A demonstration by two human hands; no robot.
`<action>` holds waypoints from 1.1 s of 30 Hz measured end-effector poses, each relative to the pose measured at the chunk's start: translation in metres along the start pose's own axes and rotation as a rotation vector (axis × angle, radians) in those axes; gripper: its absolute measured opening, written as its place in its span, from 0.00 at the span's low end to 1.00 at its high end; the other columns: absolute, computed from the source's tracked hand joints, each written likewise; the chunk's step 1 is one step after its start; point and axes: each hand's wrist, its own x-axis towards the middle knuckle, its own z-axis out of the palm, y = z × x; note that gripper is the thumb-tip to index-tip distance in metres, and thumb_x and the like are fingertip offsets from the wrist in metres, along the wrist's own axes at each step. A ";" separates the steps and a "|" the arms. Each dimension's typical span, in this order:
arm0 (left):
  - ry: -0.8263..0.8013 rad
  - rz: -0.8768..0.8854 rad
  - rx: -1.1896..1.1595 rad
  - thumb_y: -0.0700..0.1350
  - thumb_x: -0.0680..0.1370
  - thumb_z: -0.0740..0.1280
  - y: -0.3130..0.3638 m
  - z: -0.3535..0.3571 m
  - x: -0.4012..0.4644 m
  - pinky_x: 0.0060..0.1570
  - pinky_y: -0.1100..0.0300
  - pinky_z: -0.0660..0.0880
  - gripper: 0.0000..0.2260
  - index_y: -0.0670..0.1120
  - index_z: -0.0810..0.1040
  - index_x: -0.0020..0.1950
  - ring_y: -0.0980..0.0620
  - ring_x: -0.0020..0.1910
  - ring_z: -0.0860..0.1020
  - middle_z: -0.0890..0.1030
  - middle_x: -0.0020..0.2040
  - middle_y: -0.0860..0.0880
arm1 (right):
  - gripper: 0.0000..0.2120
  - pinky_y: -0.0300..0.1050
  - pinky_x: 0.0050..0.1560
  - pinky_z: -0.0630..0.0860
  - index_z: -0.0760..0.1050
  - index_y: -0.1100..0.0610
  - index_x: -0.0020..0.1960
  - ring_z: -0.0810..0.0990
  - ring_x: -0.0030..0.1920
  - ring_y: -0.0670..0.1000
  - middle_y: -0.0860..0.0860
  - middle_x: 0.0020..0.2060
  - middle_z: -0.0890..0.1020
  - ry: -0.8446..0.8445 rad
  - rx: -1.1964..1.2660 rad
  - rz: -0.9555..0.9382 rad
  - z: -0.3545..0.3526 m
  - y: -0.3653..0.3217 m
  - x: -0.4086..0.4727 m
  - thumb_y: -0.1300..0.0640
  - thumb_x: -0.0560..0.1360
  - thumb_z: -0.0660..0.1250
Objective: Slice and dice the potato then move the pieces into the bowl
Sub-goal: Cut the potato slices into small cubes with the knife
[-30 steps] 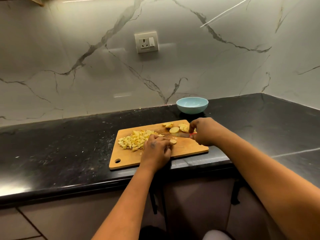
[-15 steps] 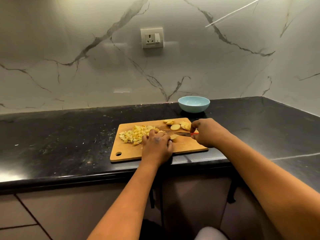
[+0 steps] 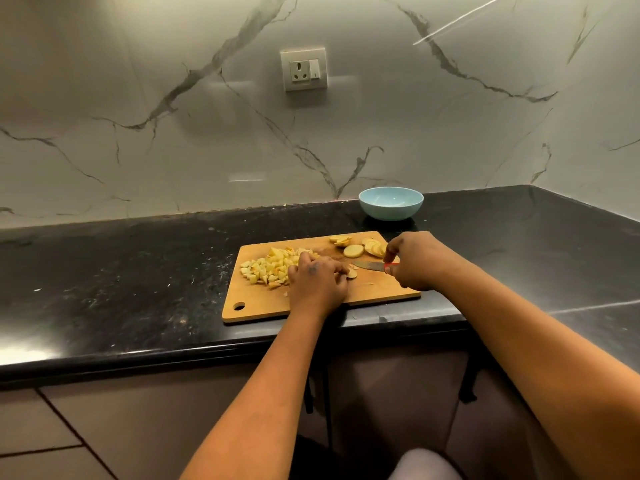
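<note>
A wooden cutting board lies at the front edge of the black counter. A heap of diced potato covers its left part. Round potato slices lie along its far right edge. My left hand sits mid-board with curled fingers holding a potato slice down. My right hand grips a red-handled knife, its blade pointing left at that slice. A pale blue bowl stands behind the board and looks empty.
The black stone counter runs left and right, its front edge just under the board. A marble wall with a power socket rises behind. The counter turns a corner at the far right.
The camera view shifted slightly. My left hand stays on the slice and my right hand keeps the knife beside it; the blade shows a little more clearly now.
</note>
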 end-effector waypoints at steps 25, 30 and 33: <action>-0.051 0.067 0.084 0.52 0.79 0.61 0.000 0.001 -0.002 0.58 0.48 0.63 0.14 0.54 0.81 0.60 0.47 0.63 0.67 0.77 0.61 0.53 | 0.19 0.48 0.58 0.77 0.73 0.58 0.63 0.75 0.49 0.52 0.53 0.47 0.74 -0.080 -0.256 0.006 -0.004 -0.028 -0.010 0.63 0.73 0.70; -0.026 0.066 0.043 0.51 0.80 0.61 -0.002 0.001 -0.005 0.60 0.48 0.63 0.14 0.54 0.79 0.62 0.48 0.63 0.67 0.78 0.60 0.53 | 0.18 0.47 0.58 0.77 0.74 0.57 0.64 0.77 0.50 0.52 0.52 0.48 0.77 -0.097 -0.300 -0.007 -0.015 -0.025 -0.021 0.61 0.75 0.69; 0.031 0.033 -0.026 0.51 0.79 0.63 -0.004 0.000 -0.006 0.60 0.50 0.64 0.15 0.53 0.75 0.65 0.48 0.61 0.69 0.78 0.57 0.49 | 0.16 0.45 0.58 0.77 0.76 0.56 0.63 0.78 0.51 0.51 0.53 0.53 0.79 -0.040 -0.231 -0.012 -0.016 -0.023 -0.018 0.62 0.76 0.68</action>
